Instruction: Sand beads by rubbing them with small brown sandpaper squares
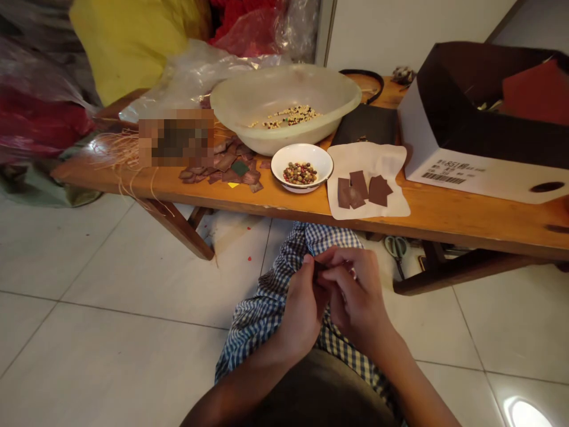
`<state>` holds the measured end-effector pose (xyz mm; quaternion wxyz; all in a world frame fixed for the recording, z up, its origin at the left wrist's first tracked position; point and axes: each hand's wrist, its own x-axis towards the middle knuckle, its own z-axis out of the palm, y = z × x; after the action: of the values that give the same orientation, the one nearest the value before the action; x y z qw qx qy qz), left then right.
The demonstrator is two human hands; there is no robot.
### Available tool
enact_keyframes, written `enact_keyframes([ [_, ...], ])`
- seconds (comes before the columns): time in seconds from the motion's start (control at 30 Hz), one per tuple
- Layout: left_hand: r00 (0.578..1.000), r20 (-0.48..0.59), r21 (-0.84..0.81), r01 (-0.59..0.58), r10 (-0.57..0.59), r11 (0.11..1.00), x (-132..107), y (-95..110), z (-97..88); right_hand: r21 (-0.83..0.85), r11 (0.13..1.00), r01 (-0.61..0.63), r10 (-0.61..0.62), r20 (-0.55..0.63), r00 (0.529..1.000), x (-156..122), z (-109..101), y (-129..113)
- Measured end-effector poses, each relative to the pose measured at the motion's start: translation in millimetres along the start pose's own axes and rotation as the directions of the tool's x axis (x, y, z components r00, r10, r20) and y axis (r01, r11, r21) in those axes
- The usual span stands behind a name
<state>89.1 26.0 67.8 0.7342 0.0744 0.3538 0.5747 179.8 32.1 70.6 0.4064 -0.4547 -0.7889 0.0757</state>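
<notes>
Head view, grip: your left hand point(303, 308) and right hand point(355, 287) meet, both pinching a small dark piece point(318, 270).
Small dark piece: partly hidden between them, above checked cloth point(258, 323).
Wooden bench point(462, 210): white bowl point(302, 152) of beads point(300, 174), beside brown pieces point(359, 185).

The person wears a dark top point(320, 394) and crumpled blue-and-white checked legwear point(251, 320), both forearms point(253, 376) bare

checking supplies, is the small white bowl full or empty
Neither: the small white bowl is partly filled. Small multicoloured pieces lie in its bottom, with bare white wall showing above them.
</notes>
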Motion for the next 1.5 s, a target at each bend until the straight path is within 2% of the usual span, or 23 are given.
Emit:
enact_keyframes([
  [0.1, 1.000, 0.000, -0.016, 0.012, -0.012, 1.000, 1.7, 0.8, -2.1, 0.011, 0.999, -0.044, 0.044, 0.006, 0.999, -0.1, 1.4, 0.8],
  [0.23, 0.997, -0.058, -0.015, 0.046, -0.047, 0.999, 3.7, 3.7, -3.4, 0.004, 1.000, -0.021, 0.021, 0.046, 0.999, 0.0, 3.5, 1.1],
  [0.33, 0.998, -0.044, -0.036, 0.038, -0.039, 0.999, 4.6, 5.5, -3.4, -0.031, 0.999, -0.018, 0.019, 0.021, 1.000, 1.6, 3.8, 0.6],
  [0.47, 0.999, -0.016, -0.047, 0.035, -0.035, 0.998, 6.7, 6.6, -3.4, -0.021, 0.999, 0.043, -0.041, 0.059, 0.997, 5.0, 3.4, 1.2],
  [0.53, 1.000, 0.007, -0.058, 0.021, -0.021, 0.998, 8.3, 7.1, -4.0, -0.029, 0.999, 0.028, -0.026, 0.042, 0.999, 6.9, 4.4, 3.0],
  [0.6, 1.000, -0.011, -0.059, 0.004, -0.005, 0.998, 10.0, 7.7, -5.2, -0.008, 1.000, 0.008, -0.008, 0.033, 0.999, 8.6, 6.5, 4.7],
  [0.7, 0.999, -0.032, -0.046, 0.019, -0.020, 0.999, 11.4, 8.8, -7.0, 0.024, 0.999, 0.040, -0.042, 0.081, 0.996, 10.0, 9.7, 5.5],
  [0.83, 1.000, -0.030, -0.057, -0.010, 0.008, 0.998, 10.5, 9.2, -7.5, 0.015, 1.000, 0.008, -0.009, 0.068, 0.998, 10.8, 10.6, 3.8],
  [0.93, 0.999, -0.043, -0.062, 0.003, -0.005, 0.998, 9.9, 8.3, -7.3, -0.003, 0.998, 0.062, -0.062, 0.087, 0.994, 11.3, 10.1, 1.8],
  [1.07, 0.999, -0.034, -0.092, -0.009, 0.006, 0.996, 11.1, 7.0, -7.2, -0.046, 0.997, 0.055, -0.053, 0.047, 0.997, 12.0, 10.5, 1.3],
  [1.17, 0.999, -0.037, -0.082, 0.009, -0.012, 0.997, 12.2, 7.5, -7.6, -0.057, 0.995, 0.086, -0.082, 0.069, 0.994, 11.5, 11.0, 1.0],
  [1.3, 0.998, -0.055, -0.056, -0.012, 0.009, 0.998, 11.7, 9.3, -9.3, -0.067, 0.996, 0.064, -0.060, 0.061, 0.996, 12.0, 10.6, -0.5],
  [1.4, 1.000, -0.023, -0.028, -0.007, 0.006, 1.000, 10.7, 9.2, -11.0, -0.051, 0.995, 0.091, -0.088, 0.067, 0.994, 13.4, 10.4, -1.9],
  [1.5, 1.000, -0.004, -0.030, -0.030, 0.029, 0.999, 10.5, 8.6, -11.9, -0.041, 0.998, 0.056, -0.055, 0.031, 0.998, 14.0, 11.2, -2.4],
])
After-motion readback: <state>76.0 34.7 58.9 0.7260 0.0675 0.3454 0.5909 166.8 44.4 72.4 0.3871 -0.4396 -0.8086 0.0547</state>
